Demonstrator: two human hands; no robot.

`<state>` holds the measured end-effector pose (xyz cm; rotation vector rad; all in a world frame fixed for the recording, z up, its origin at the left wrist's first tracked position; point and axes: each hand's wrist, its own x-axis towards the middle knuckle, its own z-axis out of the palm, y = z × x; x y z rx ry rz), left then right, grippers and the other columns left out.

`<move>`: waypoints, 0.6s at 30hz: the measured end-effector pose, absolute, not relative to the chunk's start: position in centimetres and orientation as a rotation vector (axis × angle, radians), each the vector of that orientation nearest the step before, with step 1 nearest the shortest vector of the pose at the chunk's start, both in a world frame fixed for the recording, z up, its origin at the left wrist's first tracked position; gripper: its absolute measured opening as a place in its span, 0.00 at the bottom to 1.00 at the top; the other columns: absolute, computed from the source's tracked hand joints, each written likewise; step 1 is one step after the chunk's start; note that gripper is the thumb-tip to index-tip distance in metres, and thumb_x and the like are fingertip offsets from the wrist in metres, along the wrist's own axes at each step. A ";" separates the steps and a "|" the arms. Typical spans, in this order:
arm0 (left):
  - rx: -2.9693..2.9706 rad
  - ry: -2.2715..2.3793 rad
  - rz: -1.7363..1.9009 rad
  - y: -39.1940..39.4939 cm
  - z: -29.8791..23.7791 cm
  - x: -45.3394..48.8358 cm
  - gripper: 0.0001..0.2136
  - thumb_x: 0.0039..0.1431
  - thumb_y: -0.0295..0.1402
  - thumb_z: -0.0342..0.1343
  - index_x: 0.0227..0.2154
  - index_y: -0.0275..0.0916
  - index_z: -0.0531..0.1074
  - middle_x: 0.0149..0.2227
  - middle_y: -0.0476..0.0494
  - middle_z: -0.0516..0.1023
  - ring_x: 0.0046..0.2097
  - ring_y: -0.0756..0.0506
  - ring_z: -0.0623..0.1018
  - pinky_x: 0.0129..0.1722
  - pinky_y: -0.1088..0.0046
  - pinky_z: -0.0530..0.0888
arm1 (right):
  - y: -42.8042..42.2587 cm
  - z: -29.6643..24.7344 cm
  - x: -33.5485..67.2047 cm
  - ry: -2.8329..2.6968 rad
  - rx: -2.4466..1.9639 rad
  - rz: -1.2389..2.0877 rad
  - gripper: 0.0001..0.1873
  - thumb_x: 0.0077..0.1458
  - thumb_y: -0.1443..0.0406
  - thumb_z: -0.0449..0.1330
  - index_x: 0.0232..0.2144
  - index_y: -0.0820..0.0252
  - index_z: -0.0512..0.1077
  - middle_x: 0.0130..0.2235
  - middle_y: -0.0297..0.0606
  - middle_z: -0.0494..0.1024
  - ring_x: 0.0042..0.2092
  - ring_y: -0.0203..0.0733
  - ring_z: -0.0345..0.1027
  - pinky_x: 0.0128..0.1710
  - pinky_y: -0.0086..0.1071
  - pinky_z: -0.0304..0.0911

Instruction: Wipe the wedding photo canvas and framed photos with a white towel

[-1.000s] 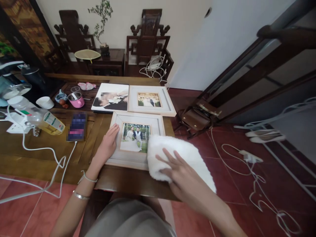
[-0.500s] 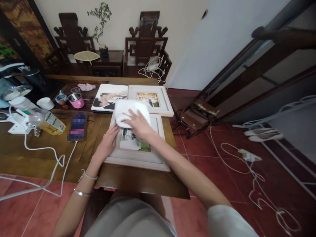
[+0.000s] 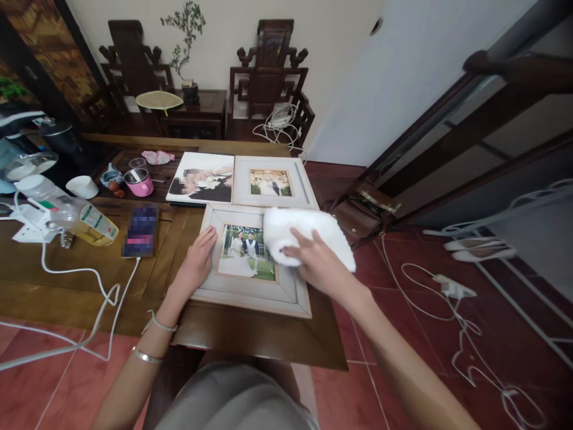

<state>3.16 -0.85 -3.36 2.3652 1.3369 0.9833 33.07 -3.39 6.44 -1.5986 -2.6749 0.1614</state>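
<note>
A white-bordered picture frame (image 3: 250,295) with a photo of a couple outdoors lies face up at the near corner of the wooden table. My left hand (image 3: 197,263) rests along its left border, fingers stretched out. A folded white cloth (image 3: 331,236) covers the frame's upper right part and hangs past its right edge. My right hand (image 3: 320,263) holds this cloth from above, some fingers spread over it, the thumb side at a fold. Just behind lie a second framed photo (image 3: 308,185) and a photo panel (image 3: 179,164).
Left on the table (image 3: 161,286) are a bottle of yellow liquid (image 3: 96,221), a phone (image 3: 143,221) on a charging cable, a pink cup (image 3: 142,186), a white cup (image 3: 84,187) and a power strip (image 3: 33,224). A brown bag (image 3: 358,218) is beyond the table's right side.
My right hand has swept the white cloth rightward across the frame, from its upper left to its right edge, uncovering the photo. My left hand stays at the left border.
</note>
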 end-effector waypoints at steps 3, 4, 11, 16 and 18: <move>2.324 1.360 0.988 -1.2 -3.2 3.3 0.26 0.59 0.18 0.41 0.59 0.41 0.62 0.62 0.37 0.65 0.66 0.43 0.60 0.63 0.50 0.61 | -8.3 7.9 32.8 -2.818 -1.469 0.365 0.36 0.32 0.82 0.48 0.44 0.59 0.77 0.48 0.47 0.78 0.63 0.56 0.57 0.59 0.57 0.54; 2.316 1.354 0.978 -1.2 -3.2 3.3 0.27 0.59 0.18 0.41 0.59 0.41 0.62 0.62 0.37 0.65 0.66 0.43 0.60 0.63 0.49 0.60 | -9.7 8.4 33.0 -2.842 -1.389 0.455 0.35 0.32 0.82 0.48 0.42 0.57 0.77 0.49 0.46 0.78 0.61 0.55 0.60 0.58 0.54 0.57; 2.319 1.312 0.976 -1.2 -3.0 3.1 0.26 0.59 0.18 0.40 0.59 0.40 0.63 0.62 0.36 0.64 0.66 0.42 0.59 0.64 0.50 0.59 | -7.8 10.6 35.7 -2.450 -1.621 0.175 0.27 0.43 0.81 0.48 0.39 0.54 0.76 0.48 0.43 0.77 0.48 0.52 0.73 0.44 0.45 0.70; 2.371 1.285 0.955 -0.9 -2.8 2.9 0.25 0.59 0.18 0.40 0.58 0.38 0.64 0.61 0.35 0.66 0.66 0.43 0.60 0.64 0.53 0.60 | -0.6 6.7 34.1 -2.556 -1.518 -0.188 0.31 0.43 0.83 0.48 0.46 0.63 0.75 0.62 0.45 0.64 0.66 0.58 0.48 0.63 0.58 0.47; 2.382 1.283 0.939 -0.9 -2.7 2.9 0.25 0.59 0.17 0.40 0.58 0.37 0.64 0.61 0.34 0.66 0.66 0.42 0.60 0.64 0.52 0.60 | 0.1 4.9 33.0 -2.632 -1.516 -0.149 0.30 0.44 0.83 0.49 0.49 0.67 0.74 0.61 0.51 0.65 0.65 0.58 0.50 0.62 0.56 0.48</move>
